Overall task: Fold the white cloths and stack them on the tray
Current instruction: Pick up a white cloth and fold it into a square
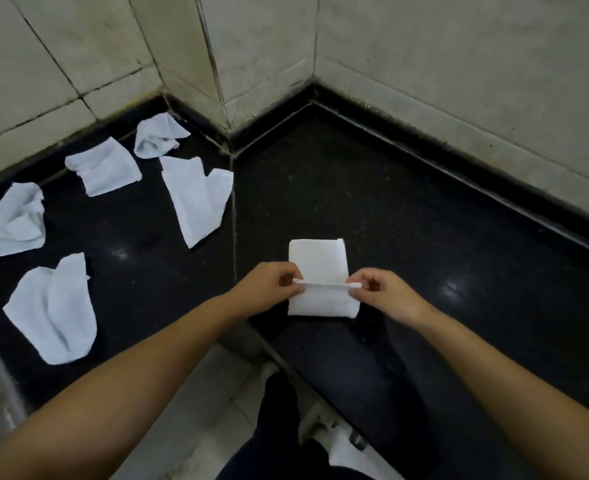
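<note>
- Cloth in hand (320, 271): a white cloth, already narrowed to a strip, lies flat on the black worktop (407, 202) near its front edge, just right of the worktop seam (233, 220), the landmark for every place given here.
- Left hand (268, 289): thumb and fingers (287, 279) pinch the left end of the raised fold line at the side of the cloth towards the seam.
- Right hand (386, 292): thumb and fingers (362, 277) pinch the right end of the same fold line at the side away from the seam.
- Step in hand (judged): a crosswise fold; the near part of the cloth is lifted between the two pinches, while the far part lies flat.
- Next move (judged): carry both pinched corners evenly towards the far edge, align the edges, then press flat.
- Unfolded cloths (196, 199): five lie loose and crumpled left of the seam, apart from one another; the nearest touches the seam.
- Tray: not in view; no stack can be seen.
</note>
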The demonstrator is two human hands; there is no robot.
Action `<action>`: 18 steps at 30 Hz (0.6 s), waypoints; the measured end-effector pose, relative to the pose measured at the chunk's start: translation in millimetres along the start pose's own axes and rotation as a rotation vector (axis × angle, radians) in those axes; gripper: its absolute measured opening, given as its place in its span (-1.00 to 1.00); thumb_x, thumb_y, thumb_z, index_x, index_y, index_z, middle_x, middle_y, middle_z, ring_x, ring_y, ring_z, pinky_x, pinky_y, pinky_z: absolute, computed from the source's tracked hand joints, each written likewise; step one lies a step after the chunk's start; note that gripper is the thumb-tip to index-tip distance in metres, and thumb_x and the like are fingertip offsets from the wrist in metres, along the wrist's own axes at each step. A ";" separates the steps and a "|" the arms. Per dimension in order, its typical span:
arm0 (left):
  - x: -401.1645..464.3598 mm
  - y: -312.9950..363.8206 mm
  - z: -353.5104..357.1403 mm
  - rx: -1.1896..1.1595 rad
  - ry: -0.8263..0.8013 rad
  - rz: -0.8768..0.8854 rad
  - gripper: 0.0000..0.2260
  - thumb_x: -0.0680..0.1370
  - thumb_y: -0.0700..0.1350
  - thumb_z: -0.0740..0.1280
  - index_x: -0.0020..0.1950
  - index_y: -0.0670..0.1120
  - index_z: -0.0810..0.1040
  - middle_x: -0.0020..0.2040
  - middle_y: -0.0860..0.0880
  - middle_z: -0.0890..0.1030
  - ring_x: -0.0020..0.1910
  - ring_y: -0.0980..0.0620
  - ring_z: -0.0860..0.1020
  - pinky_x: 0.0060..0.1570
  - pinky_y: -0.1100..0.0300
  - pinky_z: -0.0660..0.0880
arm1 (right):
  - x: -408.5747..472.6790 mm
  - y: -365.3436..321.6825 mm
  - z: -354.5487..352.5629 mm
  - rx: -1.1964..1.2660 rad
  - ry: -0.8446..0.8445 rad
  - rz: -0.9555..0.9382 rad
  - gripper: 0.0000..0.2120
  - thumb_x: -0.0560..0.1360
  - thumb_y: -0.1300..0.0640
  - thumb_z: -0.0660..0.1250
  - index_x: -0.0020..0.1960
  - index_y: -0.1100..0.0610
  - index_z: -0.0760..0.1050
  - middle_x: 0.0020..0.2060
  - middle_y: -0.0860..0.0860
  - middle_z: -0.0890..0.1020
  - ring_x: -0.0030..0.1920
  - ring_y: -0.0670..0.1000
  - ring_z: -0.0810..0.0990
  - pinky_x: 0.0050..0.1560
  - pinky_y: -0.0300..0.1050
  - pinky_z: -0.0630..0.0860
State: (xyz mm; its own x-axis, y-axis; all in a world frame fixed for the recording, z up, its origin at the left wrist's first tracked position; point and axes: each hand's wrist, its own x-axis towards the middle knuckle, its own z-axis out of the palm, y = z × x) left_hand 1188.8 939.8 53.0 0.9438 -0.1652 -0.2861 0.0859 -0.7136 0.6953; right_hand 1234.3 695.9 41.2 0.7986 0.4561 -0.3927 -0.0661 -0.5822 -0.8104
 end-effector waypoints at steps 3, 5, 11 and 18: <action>37.4 -0.4 -14.7 -0.003 0.087 -0.074 -0.94 0.51 -0.08 0.37 -0.12 -0.05 0.55 -0.20 -0.01 0.56 -0.18 0.05 0.53 -0.13 0.18 0.44 | 36.4 -15.4 -10.1 0.019 0.165 0.005 -0.91 0.50 0.18 0.35 -0.10 -0.01 0.57 -0.25 0.02 0.48 -0.23 -0.07 0.43 -0.15 -0.22 0.39; 61.3 -4.3 -20.3 0.035 0.116 -0.114 -0.95 0.51 -0.09 0.34 -0.15 -0.02 0.52 -0.22 0.00 0.54 -0.19 0.04 0.51 -0.17 0.18 0.41 | 60.6 -25.0 -11.3 -0.022 0.246 0.034 -0.92 0.51 0.18 0.32 -0.02 0.05 0.56 -0.24 -0.03 0.49 -0.23 -0.10 0.45 -0.21 -0.29 0.39; 93.8 -18.7 -9.9 0.248 0.159 -0.206 -0.90 0.55 -0.04 0.27 -0.03 -0.04 0.52 -0.11 0.01 0.47 -0.02 0.00 0.48 0.12 0.02 0.41 | 98.1 -28.0 3.5 -0.225 0.293 0.154 -0.81 0.53 0.16 0.26 0.13 0.08 0.50 -0.03 0.03 0.55 -0.06 0.02 0.53 0.06 -0.02 0.52; 71.5 -19.2 12.4 0.124 0.374 -0.368 -0.72 0.55 0.09 0.26 0.13 -0.07 0.40 0.05 -0.04 0.51 0.09 -0.03 0.45 0.11 0.02 0.32 | 83.3 -22.8 11.1 -0.390 0.316 0.317 -0.59 0.55 -0.05 0.24 0.29 0.17 0.38 0.19 0.12 0.46 0.15 0.14 0.50 0.19 0.11 0.45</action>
State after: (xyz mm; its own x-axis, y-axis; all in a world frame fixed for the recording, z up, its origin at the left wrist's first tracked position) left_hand 1250.7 933.3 11.0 0.9094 0.3490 -0.2261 0.4158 -0.7570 0.5040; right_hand 1295.7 754.6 22.2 0.9194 0.0319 -0.3920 -0.1533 -0.8888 -0.4319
